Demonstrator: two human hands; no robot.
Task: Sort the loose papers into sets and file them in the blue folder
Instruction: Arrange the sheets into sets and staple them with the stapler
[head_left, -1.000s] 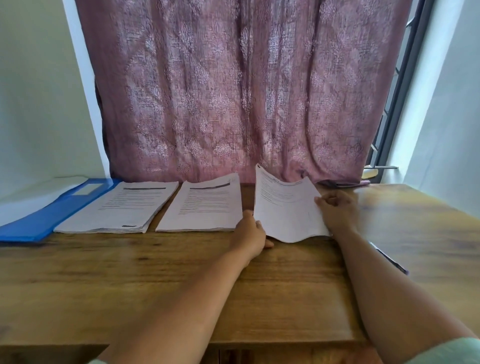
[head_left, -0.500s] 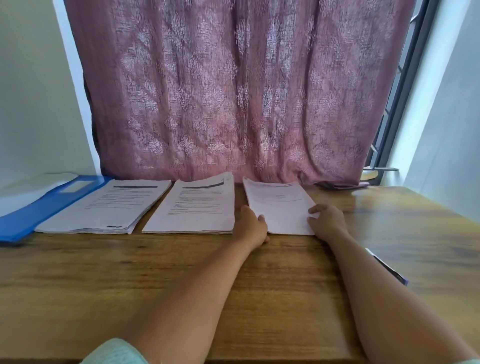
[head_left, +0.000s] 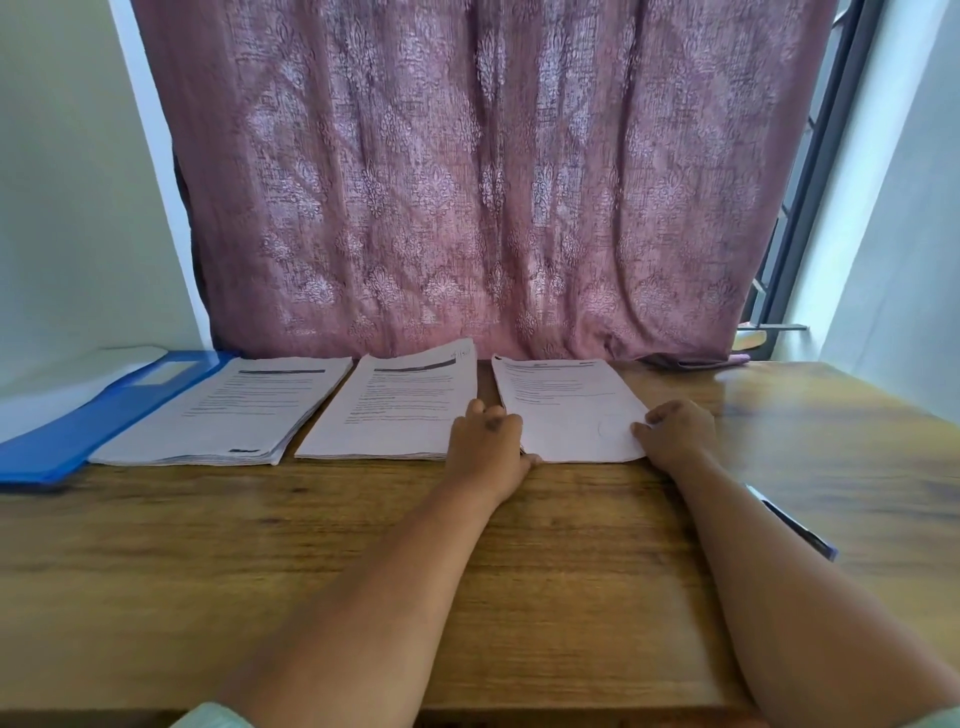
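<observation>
1. Three paper sets sit in a row along the back of the worktop (head_left: 363, 545): left stack (head_left: 228, 410), middle stack (head_left: 400, 410), right stack (head_left: 569, 410). The blue folder (head_left: 98, 410) lies open at the left edge of the frame.
2. Left hand (head_left: 485, 447) curls around the right stack's left edge, and right hand (head_left: 675, 431) pinches its right edge.
3. Paper's light and floppy, and loose sheets probably slide, so I'd grip both side edges and lift it level.

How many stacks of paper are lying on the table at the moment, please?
3. The left stack overlaps the blue folder, the middle stack lies beside it, and the right stack sits between the left hand and right hand.
</observation>
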